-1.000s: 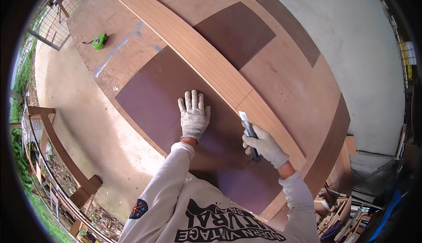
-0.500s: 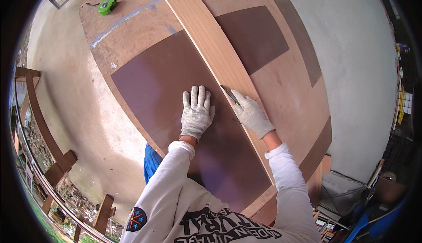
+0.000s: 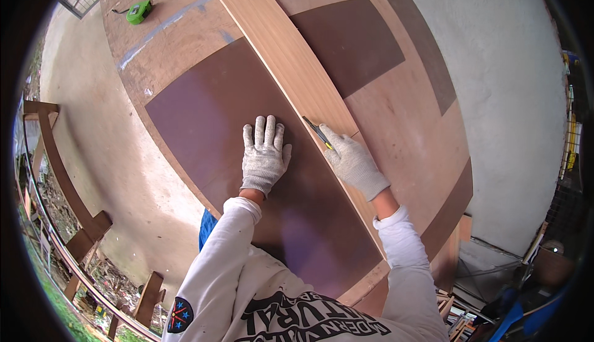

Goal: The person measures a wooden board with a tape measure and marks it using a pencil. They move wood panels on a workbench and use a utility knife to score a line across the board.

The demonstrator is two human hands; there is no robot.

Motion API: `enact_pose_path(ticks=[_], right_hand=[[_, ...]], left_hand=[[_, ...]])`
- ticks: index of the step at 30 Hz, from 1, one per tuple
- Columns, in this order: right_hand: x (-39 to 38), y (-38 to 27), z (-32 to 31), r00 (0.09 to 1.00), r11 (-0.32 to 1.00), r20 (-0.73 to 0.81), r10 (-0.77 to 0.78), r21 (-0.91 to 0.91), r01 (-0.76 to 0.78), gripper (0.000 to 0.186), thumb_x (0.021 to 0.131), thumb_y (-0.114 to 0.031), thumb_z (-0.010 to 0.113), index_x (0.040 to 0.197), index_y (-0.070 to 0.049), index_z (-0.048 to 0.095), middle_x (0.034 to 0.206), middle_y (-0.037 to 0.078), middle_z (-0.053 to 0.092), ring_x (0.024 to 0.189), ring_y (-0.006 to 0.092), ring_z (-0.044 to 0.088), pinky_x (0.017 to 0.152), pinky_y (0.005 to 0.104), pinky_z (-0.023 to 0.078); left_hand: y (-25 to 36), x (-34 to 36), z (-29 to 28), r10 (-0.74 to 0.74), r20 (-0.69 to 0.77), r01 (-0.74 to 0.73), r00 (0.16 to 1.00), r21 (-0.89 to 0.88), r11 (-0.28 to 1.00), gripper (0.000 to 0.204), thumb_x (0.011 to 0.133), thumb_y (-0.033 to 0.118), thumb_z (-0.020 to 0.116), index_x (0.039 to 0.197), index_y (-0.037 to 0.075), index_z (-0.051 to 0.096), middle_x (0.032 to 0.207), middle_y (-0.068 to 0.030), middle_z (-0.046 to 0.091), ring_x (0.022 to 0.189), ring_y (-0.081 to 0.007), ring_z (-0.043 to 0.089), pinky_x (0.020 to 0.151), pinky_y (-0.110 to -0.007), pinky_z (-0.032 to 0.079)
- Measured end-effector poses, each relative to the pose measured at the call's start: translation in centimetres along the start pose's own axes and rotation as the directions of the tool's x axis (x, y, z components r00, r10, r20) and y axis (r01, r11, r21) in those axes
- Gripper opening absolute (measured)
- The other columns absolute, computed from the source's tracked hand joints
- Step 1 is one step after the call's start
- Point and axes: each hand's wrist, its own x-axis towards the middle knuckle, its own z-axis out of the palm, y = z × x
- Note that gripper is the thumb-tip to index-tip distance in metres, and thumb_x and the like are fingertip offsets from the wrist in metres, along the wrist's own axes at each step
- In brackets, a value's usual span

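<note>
My right hand [image 3: 356,164], in a pale knit glove, is closed around a slim black-and-yellow utility knife [image 3: 317,133]. The knife's tip points away and to the left, at the left edge of a long light wooden board [image 3: 297,76]. That board runs diagonally across a dark brown sheet [image 3: 204,116] on the worktable. Flat on the sheet, left of the board, my gloved left hand [image 3: 266,153] rests with its fingers stretched out. A short dark line crosses the board beside my right hand. Whether the blade touches the sheet, I cannot tell.
A green tape measure [image 3: 138,12] lies at the table's far left. Another dark brown piece [image 3: 352,42] shows right of the board, with a dark strip [image 3: 421,48] farther right. Blue cloth [image 3: 206,229] hangs at the table's near left edge. A brown railing [image 3: 62,169] stands left.
The whole view has shifted slightly, so the table appears farther left. My right hand with the knife has slid a little toward me along the board, uncovering the dark line. My left hand stays flat.
</note>
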Motion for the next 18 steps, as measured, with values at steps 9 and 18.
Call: enact_pose_path(ticks=[9,18], right_hand=[[1.2,-1.5,1.1,0.996,0.979,0.054,0.064,-0.195,-0.053,0.054,0.105,-0.018,0.059,0.159,-0.015,0.052,0.106,0.018,0.067,0.092,0.0402,0.070,0.082,0.0512,0.057],[1.6,-1.6,1.6,0.999,0.954,0.037,0.027,-0.300,-0.015,0.053,0.104,-0.017,0.059,0.157,-0.013,0.053,0.104,0.019,0.068,0.086,0.0387,0.073,0.076,0.0508,0.059]], left_hand=[[-0.1,-0.1,0.0,0.005,0.016,-0.005,1.000,0.008,1.000,0.060,0.101,0.040,0.062,0.149,0.003,0.059,0.163,-0.0200,0.047,0.155,-0.0406,0.038,0.128,-0.065,0.023],[-0.4,0.0,-0.1,-0.003,0.000,0.003,1.000,-0.024,1.000,0.060,0.102,0.041,0.061,0.148,0.003,0.060,0.163,-0.0188,0.049,0.154,-0.0391,0.040,0.127,-0.064,0.026]])
